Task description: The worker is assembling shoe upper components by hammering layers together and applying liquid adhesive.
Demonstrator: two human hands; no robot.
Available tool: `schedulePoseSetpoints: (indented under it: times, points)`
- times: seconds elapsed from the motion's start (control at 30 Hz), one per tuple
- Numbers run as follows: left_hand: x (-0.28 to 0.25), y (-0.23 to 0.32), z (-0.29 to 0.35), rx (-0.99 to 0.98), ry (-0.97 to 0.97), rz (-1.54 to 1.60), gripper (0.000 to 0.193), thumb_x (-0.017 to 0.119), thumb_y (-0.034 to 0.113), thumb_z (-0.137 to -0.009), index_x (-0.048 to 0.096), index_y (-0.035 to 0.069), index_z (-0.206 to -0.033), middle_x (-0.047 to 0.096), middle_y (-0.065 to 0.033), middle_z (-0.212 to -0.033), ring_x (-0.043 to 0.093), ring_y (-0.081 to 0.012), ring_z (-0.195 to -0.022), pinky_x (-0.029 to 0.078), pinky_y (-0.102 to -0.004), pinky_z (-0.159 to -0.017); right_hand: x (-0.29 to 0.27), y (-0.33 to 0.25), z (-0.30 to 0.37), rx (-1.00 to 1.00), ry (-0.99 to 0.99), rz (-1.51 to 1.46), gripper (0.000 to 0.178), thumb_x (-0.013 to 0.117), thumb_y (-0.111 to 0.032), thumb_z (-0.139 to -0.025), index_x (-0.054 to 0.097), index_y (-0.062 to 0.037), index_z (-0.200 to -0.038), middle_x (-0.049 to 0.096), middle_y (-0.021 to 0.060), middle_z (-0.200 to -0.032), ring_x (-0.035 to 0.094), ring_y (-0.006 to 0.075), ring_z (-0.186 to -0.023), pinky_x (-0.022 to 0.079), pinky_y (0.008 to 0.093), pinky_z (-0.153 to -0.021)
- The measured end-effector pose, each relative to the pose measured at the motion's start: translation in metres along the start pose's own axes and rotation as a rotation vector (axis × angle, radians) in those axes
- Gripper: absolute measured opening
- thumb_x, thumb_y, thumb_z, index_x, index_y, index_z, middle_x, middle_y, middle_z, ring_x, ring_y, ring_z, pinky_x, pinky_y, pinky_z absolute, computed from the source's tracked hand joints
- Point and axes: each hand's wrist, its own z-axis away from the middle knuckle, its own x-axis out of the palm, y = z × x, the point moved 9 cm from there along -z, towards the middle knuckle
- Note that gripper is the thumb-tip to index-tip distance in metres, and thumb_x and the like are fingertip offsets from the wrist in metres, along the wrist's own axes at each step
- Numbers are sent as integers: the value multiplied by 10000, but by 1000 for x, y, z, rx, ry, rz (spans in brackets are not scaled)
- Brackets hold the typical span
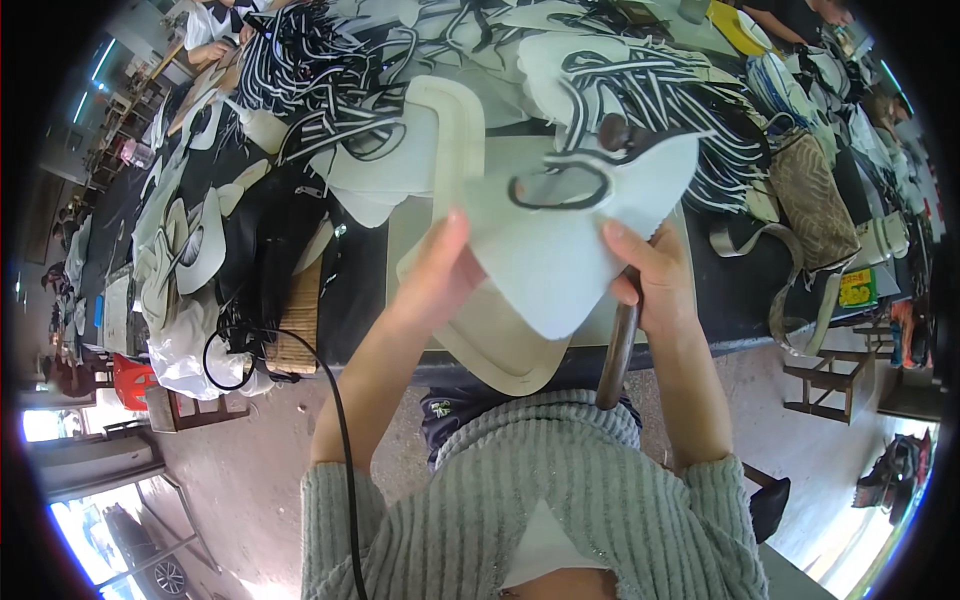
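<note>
A white curved panel [545, 265] with pointed corners is up in front of me, above the table. Near its top, a black-and-white trim rings an oval opening. My right hand [660, 275] pinches its right side, thumb lying on the face. The same hand also has a brown rod-like handle [617, 355] in it, hanging downward; its upper part is behind the hand and panel. My left hand [440, 270] is at the panel's left edge, thumb pointing up, slightly blurred; its other fingers are hidden. Beneath lies a cream board [500, 360] with a raised curved rim.
White panels [375, 165] are stacked to the left, and bundles of striped strips [300, 60] lie beyond. More striped strips [690, 120] spread at the right. A white bottle [262, 128], a brown patterned bag [815, 200] and a black cable [340, 410] are nearby. Co-workers sit across the table.
</note>
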Motion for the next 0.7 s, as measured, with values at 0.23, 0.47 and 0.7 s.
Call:
schedulePoseSetpoints:
  times: [0.23,0.47,0.7]
  points:
    - [-18,52,39,393,146,-920,287,643,42,-902,598,-22,-1178,690,-57,-1006,618,-98,-872,492,-240,-784,-42,25,-2,115,118,320,282,760,-95,-803,520,-37,-940,575,38,-788,433,54,-474,318,210,-373]
    - [-86,2,53,14,171,-880,660,748,106,-804,413,-28,-1357,627,-154,-1143,642,-159,-903,510,-256,-789,-58,55,-9,198,132,757,348,787,-82,-743,463,-43,-863,513,17,-666,487,86,-509,381,257,-428]
    - [-86,3,60,33,248,-1206,793,803,93,-711,392,-21,-1379,584,-152,-1235,592,-151,-729,497,-261,-617,-40,53,-51,-14,-13,1208,383,782,-112,-700,433,-10,-822,563,100,-662,573,215,-586,462,353,-563]
